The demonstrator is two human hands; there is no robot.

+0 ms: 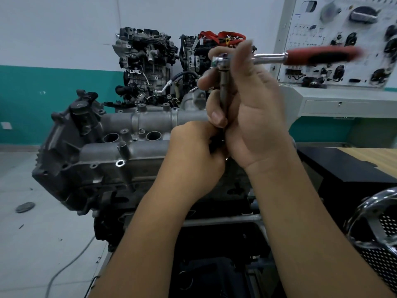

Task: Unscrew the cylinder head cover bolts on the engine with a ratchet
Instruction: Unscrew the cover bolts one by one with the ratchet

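The person stands over the engine (pixel 120 151) with the ratchet (pixel 270 58) lifted clear of it, up at chest height. The right hand (pixel 253 117) is wrapped round the extension bar (pixel 223 97) that hangs down from the ratchet head, thumb pressed against the shaft; the red handle (pixel 322 55) sticks out to the right, untouched and blurred. The left hand (pixel 195 153) is curled just under the right, fingers pinching something dark at the bottom of the bar — a socket or a bolt, I cannot tell which, since the fingers cover it.

The tool looks like solid steel: stiff, fairly heavy at the head, and smooth enough on the chromed shaft to slip in a greasy palm. To my eye the rubbery red grip is the place to hold it for leverage, with the other hand steadying the bar near the socket. Small bolts would be easy to drop into the engine.

On the cylinder head cover (pixel 137 123) two round spark plug wells (pixel 153 135) stand open and look dark inside, nothing visible in them. A raised boss (pixel 122 146) sits at the cover's near edge, and a bright ring of bare metal (pixel 120 163) shows just in front of it, probably a bolt seat.
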